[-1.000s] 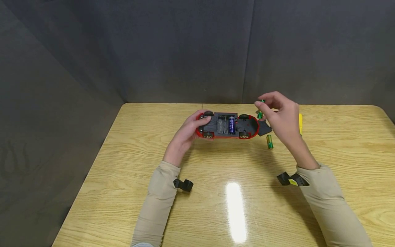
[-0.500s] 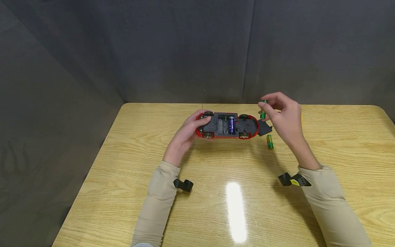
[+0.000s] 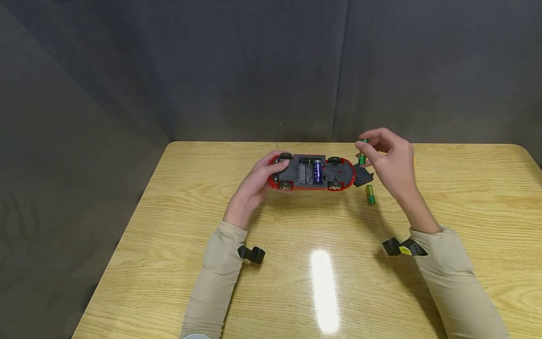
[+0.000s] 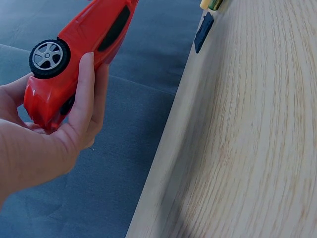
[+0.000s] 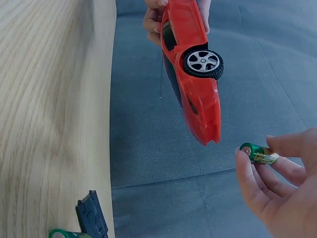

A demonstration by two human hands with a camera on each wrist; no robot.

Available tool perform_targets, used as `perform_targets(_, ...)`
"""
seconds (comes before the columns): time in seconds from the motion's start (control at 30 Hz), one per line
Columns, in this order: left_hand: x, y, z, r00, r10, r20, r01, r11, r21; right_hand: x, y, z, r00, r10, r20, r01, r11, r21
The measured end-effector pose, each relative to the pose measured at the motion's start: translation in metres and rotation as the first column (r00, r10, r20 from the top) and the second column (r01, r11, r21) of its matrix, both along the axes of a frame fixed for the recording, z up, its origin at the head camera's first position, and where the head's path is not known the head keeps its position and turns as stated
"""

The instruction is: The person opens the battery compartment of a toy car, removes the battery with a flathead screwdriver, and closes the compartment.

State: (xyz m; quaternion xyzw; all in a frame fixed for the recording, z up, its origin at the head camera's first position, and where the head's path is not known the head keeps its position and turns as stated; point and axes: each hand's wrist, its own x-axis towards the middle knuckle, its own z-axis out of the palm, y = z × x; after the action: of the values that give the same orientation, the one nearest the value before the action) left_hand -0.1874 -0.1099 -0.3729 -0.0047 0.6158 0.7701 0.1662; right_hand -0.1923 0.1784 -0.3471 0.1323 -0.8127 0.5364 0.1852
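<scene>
My left hand (image 3: 253, 187) grips one end of a red toy car (image 3: 292, 175), held above the table with its dark underside facing the head camera. The battery bay in the underside is uncovered; a blue battery (image 3: 318, 172) lies at its right side, beside bare slots. Off the car's other end, my right hand (image 3: 393, 162) pinches a green battery (image 3: 362, 157) between thumb and fingers, apart from the car. A second green battery (image 3: 370, 194) lies on the table below. In the right wrist view the car's red body (image 5: 200, 96) and wheel show.
A small black cover (image 5: 91, 215) lies on the wooden table (image 3: 169, 226) beside the loose battery. Something yellow (image 3: 414, 161) is mostly hidden behind my right hand. A dark cloth wall (image 3: 254, 70) rises behind the table's far edge.
My right hand has shifted slightly to the right with the green battery, then nearly stopped. The left hand and the car have stayed in place.
</scene>
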Motion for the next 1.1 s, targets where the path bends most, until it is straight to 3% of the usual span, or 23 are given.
perform_targets(1.1, -0.0012, -0.0003, 0.0007, 1.0, -0.022, -0.01, 0.021, 1.0, -0.001, -0.0058, 0.0039, -0.0074, 0.996, 0.011, 0.085, -0.01, 1.0, -0.015)
